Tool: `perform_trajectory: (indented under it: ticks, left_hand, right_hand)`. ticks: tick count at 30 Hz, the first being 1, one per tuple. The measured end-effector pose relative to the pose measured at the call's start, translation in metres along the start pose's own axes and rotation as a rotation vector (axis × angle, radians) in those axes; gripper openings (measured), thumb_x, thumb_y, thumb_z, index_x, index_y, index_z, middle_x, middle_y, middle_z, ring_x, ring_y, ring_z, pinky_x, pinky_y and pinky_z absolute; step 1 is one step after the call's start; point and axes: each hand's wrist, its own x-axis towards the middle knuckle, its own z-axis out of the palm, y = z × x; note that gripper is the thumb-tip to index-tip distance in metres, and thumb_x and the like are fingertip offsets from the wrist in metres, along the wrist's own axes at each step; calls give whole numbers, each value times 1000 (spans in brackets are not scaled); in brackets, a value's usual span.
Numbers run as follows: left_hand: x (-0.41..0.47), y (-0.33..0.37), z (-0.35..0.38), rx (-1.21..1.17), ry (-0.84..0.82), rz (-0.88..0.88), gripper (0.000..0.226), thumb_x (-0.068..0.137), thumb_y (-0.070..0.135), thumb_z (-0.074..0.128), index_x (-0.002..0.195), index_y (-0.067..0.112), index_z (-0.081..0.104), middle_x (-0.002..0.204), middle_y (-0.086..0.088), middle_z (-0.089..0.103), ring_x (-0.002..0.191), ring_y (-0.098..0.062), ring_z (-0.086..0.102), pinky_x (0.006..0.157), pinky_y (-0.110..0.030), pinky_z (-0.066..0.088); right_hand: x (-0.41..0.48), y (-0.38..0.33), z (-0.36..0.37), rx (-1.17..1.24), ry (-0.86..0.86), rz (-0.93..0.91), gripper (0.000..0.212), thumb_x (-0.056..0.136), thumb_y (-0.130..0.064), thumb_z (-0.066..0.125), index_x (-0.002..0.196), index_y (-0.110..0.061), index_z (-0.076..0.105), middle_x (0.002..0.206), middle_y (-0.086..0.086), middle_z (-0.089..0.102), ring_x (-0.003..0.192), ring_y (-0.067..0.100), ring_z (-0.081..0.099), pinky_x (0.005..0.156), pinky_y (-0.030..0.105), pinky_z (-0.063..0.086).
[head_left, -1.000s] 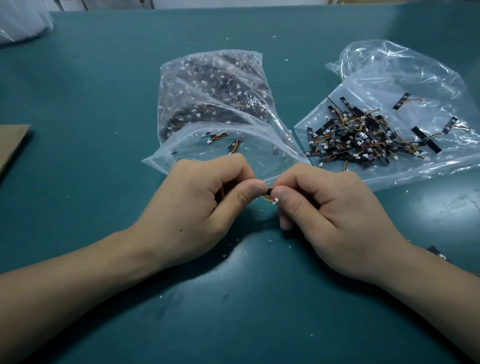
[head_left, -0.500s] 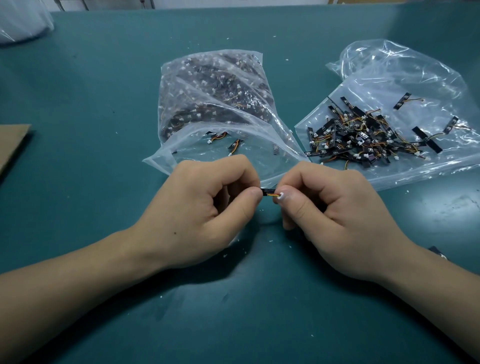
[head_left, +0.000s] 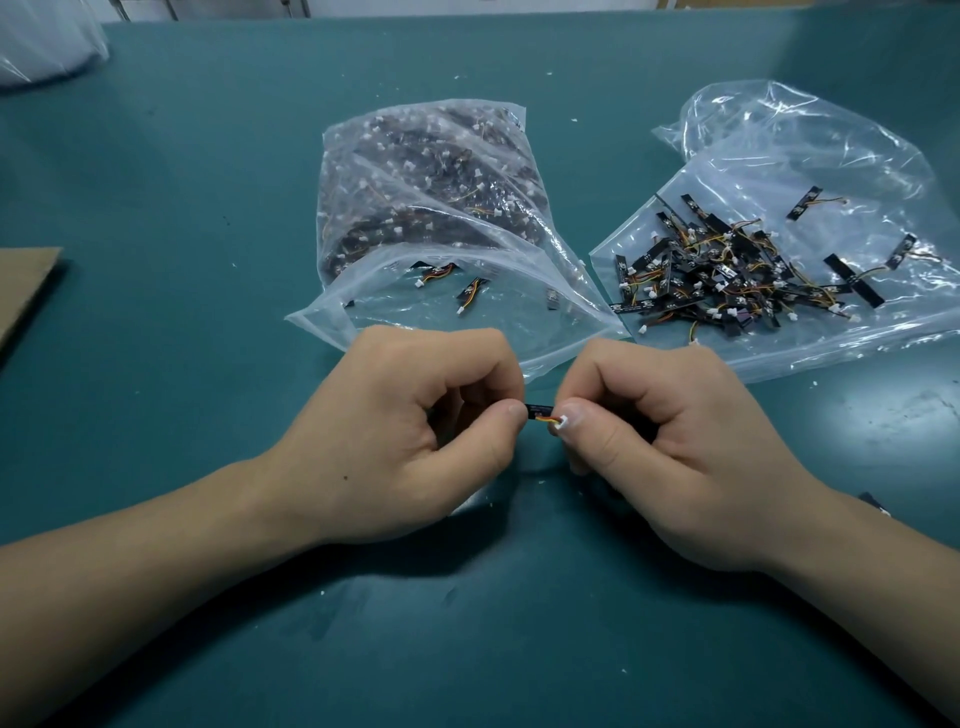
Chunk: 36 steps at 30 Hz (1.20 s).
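Between my two hands is a small black circuit strip (head_left: 536, 410) with short red, orange and yellow wires ending in a white connector (head_left: 560, 423). My left hand (head_left: 410, 441) pinches the strip's left end between thumb and curled forefinger. My right hand (head_left: 680, 452) pinches the white connector end with its thumb on top. Both hands hover just above the green table (head_left: 182, 208), near its middle. Most of the strip is hidden by my fingers.
A clear bag (head_left: 431, 192) packed with the same strips lies just beyond my hands, mouth toward me. To its right a flattened clear bag (head_left: 810, 150) carries a loose pile of strips (head_left: 727, 275). Cardboard (head_left: 26, 291) lies at the left edge.
My hands have drawn slightly apart, so more of the black strip and its wires shows between the thumbs.
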Motion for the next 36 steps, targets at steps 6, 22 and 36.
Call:
perform_trajectory:
  ticks: [6, 22, 36]
  left_hand:
    - [-1, -1, 0, 7, -47, 21, 15, 87, 19, 57, 73, 14, 58, 57, 12, 45, 52, -8, 41, 54, -13, 30]
    - [-3, -3, 1, 101, -12, 101, 16, 87, 22, 56, 74, 13, 59, 65, 7, 53, 64, -11, 47, 69, -29, 37]
    - [1, -9, 5, 465, -76, -216, 40, 77, 20, 44, 110, 34, 61, 121, 16, 60, 120, -17, 51, 103, -34, 26]
  right_hand:
    - [-1, 0, 0, -21, -9, -28, 20, 94, -31, 56, 76, -23, 60, 60, -5, 59, 51, 15, 52, 50, 20, 36]
    - [-4, 1, -1, -11, -76, -77, 19, 94, -30, 57, 78, -19, 57, 62, -8, 52, 53, 7, 45, 53, 16, 33]
    - [1, 11, -1, 421, 94, 90, 32, 94, -12, 65, 124, -21, 62, 65, 3, 62, 47, 6, 47, 50, 14, 40]
